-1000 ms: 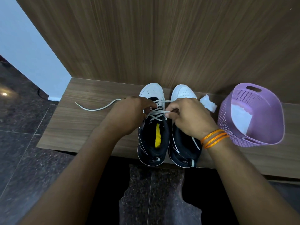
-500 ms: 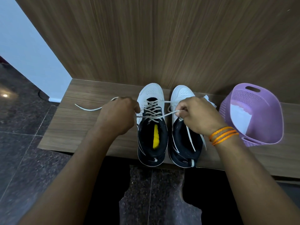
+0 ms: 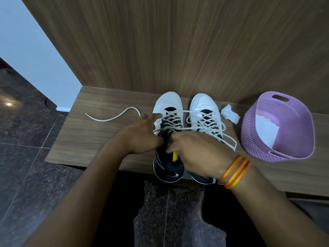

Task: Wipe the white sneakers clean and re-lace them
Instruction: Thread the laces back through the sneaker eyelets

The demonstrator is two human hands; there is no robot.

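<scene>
Head view: just let go of lace point(image 3: 171, 122) with left hand point(image 3: 142, 136), fingers spread; cannot tell grip of right hand point(image 3: 197, 154); probably ready to knot.

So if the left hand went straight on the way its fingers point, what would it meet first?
Likely the left sneaker: the left hand's fingers point up its white side toward the toe, though depth is unclear.

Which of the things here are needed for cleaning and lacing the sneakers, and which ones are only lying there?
For the job:
- left sneaker
- right sneaker
- white lace
- crumpled white wipe
- left hand and right hand, both at the left sneaker

Only lying there, as it seems:
- purple basket with a white sheet inside
- wooden bench
</scene>
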